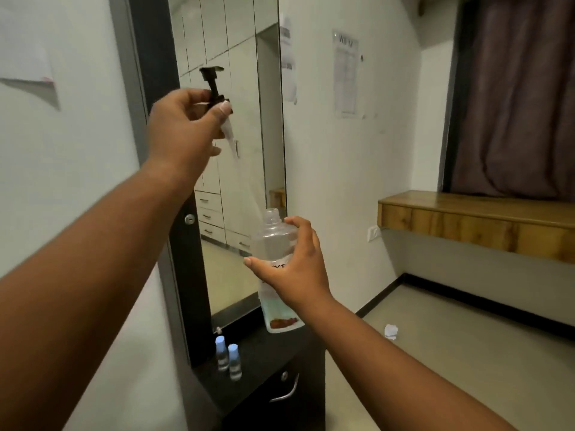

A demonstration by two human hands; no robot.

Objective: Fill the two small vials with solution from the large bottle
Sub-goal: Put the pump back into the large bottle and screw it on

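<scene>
The left hand [183,126] pinches the black pump head [214,85] lifted clear; the right hand's [292,269] fingers wrap the open large bottle [273,237]. Both small vials [228,359] stand capped on the dark cabinet top [267,353], so pouring is still ahead.

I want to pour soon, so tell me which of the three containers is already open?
The large bottle in the right hand is open: its neck is bare, the pump lifted out. Both small vials on the black cabinet are capped.

Even, soft indoor light; mirror [236,144] free of glare; left hand [183,126] beside it motion-blurred; wide-angle bending at edges.
</scene>
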